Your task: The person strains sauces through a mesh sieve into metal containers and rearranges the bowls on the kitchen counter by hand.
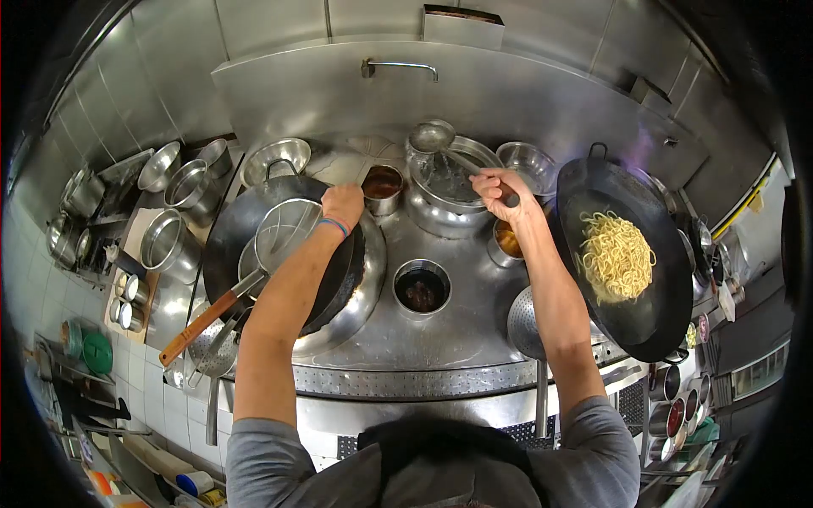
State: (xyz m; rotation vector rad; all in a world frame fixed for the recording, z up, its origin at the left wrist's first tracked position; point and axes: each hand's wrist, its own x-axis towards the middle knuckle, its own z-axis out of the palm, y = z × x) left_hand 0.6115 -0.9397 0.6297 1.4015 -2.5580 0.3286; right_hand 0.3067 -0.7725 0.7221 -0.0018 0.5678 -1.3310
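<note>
My left hand (343,205) is closed at the right rim of the black wok (224,245) on the left; what it grips is hidden. A strainer (286,229) with a wooden handle lies across that wok. My right hand (503,191) is closed round the handle of a metal ladle (432,135), whose bowl is above the back left rim of a large steel pot (449,216). Noodles (616,256) lie in a second black wok (669,309), to the right of my right forearm.
A pot of dark sauce (422,289) stands mid-counter, with a reddish one (383,188) behind it. A perforated skimmer (527,326) lies beside my right forearm. A faucet (402,65) juts from the back wall. Several steel pots (169,241) stand at left.
</note>
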